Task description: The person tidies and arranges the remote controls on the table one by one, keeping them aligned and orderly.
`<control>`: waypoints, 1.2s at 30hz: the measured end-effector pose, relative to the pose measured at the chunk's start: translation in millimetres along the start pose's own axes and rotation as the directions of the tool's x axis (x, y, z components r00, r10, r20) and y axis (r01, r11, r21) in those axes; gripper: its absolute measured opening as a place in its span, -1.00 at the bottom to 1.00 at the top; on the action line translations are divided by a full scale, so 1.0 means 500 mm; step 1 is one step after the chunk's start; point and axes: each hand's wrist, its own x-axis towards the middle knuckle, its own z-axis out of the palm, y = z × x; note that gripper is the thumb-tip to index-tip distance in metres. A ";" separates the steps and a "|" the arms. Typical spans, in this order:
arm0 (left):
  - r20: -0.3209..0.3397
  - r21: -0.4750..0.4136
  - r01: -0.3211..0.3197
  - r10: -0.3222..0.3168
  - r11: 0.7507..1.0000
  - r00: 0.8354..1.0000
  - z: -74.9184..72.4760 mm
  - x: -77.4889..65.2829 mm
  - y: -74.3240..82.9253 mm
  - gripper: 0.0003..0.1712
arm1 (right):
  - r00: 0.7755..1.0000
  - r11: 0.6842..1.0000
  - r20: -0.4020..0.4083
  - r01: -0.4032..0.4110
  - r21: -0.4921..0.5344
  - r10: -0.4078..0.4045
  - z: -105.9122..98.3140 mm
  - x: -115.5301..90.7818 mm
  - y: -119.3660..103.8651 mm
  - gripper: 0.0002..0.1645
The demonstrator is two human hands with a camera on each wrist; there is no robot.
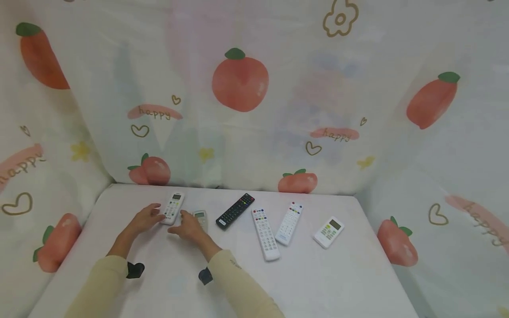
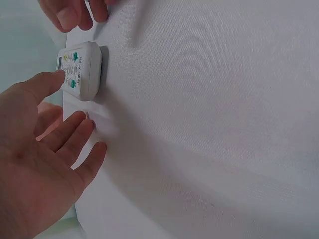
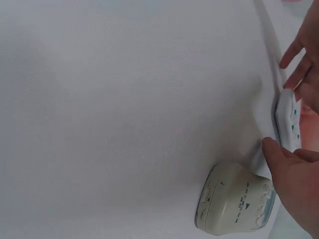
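Observation:
A white remote control with a small screen lies on the table at the left, between the two hands. My left hand is at its left side with fingers loosely extended. In the left wrist view, the thumb tip overlaps the face of the white remote; whether it presses cannot be told. My right hand is on the other side, thumb and fingers spread, with nothing held. Just beneath and beyond the right hand lies a grey-beige remote, partly covered by that hand in the head view.
Right of the hands lie a black remote, a long white remote, another white remote and a short white remote with a screen. The white table meets fruit-printed cloth walls at its back and sides.

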 end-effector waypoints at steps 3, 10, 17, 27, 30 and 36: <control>0.001 0.021 -0.002 0.002 1.000 1.000 0.004 0.003 0.006 -0.29 | 1.000 1.000 0.018 -0.003 0.011 0.003 0.005 0.003 -0.001 -0.11; -0.011 0.062 -0.018 0.019 0.998 1.000 0.014 0.020 0.001 -0.31 | 0.999 0.999 0.046 -0.011 0.050 0.008 0.001 0.007 -0.011 -0.10; -0.016 0.056 -0.017 0.018 0.998 1.000 0.029 0.029 -0.001 -0.35 | 0.999 0.999 0.053 0.000 0.054 -0.003 0.003 0.014 -0.009 -0.11; -0.004 -0.056 0.049 -0.049 0.997 0.999 0.024 0.017 0.011 -0.25 | 0.998 0.996 0.054 0.038 0.078 -0.043 0.011 0.019 -0.004 -0.15; -0.006 -0.108 0.071 -0.072 0.992 0.997 0.027 0.018 0.005 -0.21 | 0.997 0.993 0.044 0.062 0.101 -0.066 0.013 0.021 -0.002 -0.21; -0.009 -0.211 0.079 -0.083 0.974 0.997 0.032 0.016 -0.002 -0.17 | 0.997 0.985 0.011 0.076 0.153 -0.078 0.017 0.029 0.005 -0.33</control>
